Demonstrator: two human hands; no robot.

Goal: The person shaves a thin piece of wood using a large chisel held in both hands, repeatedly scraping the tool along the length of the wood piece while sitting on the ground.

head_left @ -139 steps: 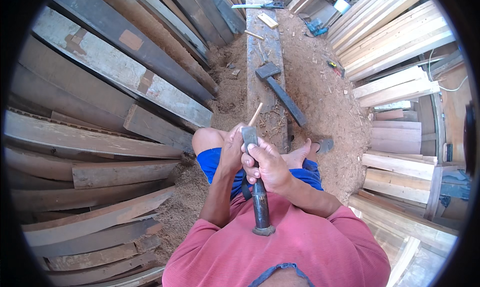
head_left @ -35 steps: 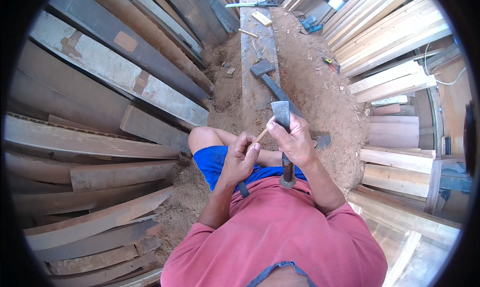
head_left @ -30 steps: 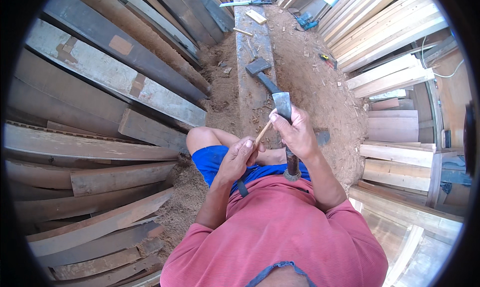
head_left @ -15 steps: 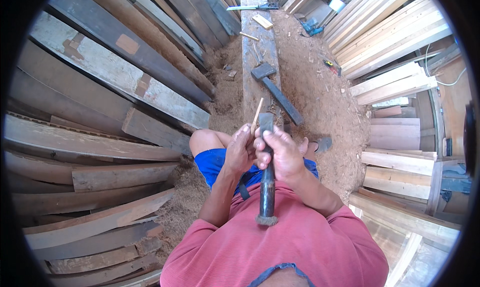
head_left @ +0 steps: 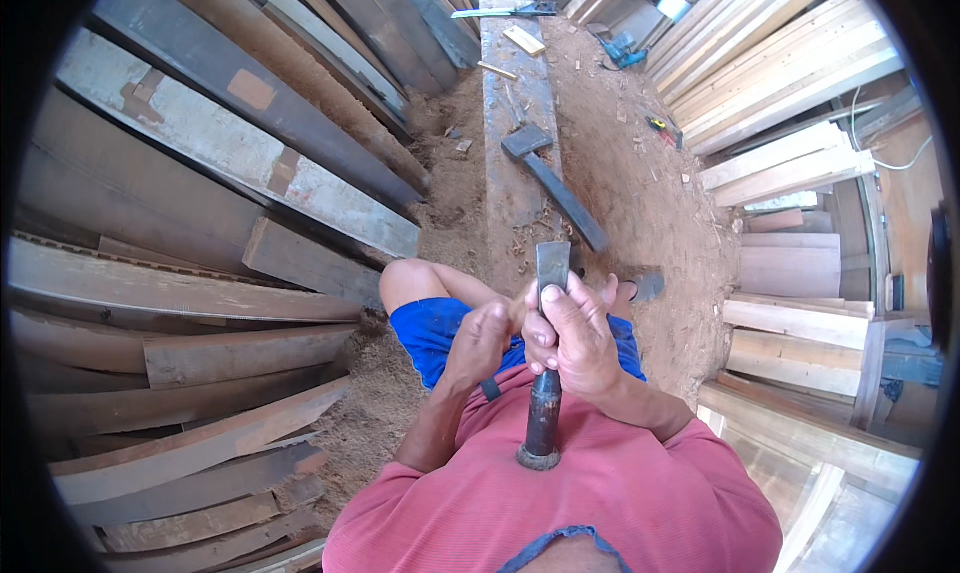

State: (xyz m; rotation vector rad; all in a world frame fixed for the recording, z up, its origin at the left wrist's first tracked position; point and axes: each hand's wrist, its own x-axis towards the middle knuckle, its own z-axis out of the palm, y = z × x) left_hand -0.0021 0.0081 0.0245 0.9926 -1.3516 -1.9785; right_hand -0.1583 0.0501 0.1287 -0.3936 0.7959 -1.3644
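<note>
My right hand [head_left: 580, 343] is wrapped round a chisel [head_left: 543, 413]. The chisel stands blade up, its flat steel edge rising above my thumb and its dark handle pointing down against the pink shirt. Close beside it, my left hand [head_left: 480, 338] is closed in a fist. Whatever that fist holds, if anything, is hidden; no stick shows above it. Ahead of both hands, a dark mallet [head_left: 570, 205] lies slantwise on the narrow wooden bench [head_left: 500, 188], its block head at the far end.
Farther along the bench lie a small pale wood block [head_left: 524, 41], a thin stick [head_left: 497, 71] and a square [head_left: 505, 13]. Stacked boards [head_left: 200, 253] crowd the left, and pale timber [head_left: 790, 63] the right. A blue power tool [head_left: 622, 51] rests on the sawdust-covered ground.
The thin wooden stick that stood up from my left hand no longer shows. The left hand has turned into a fist, and the chisel has shifted slightly right and down.
</note>
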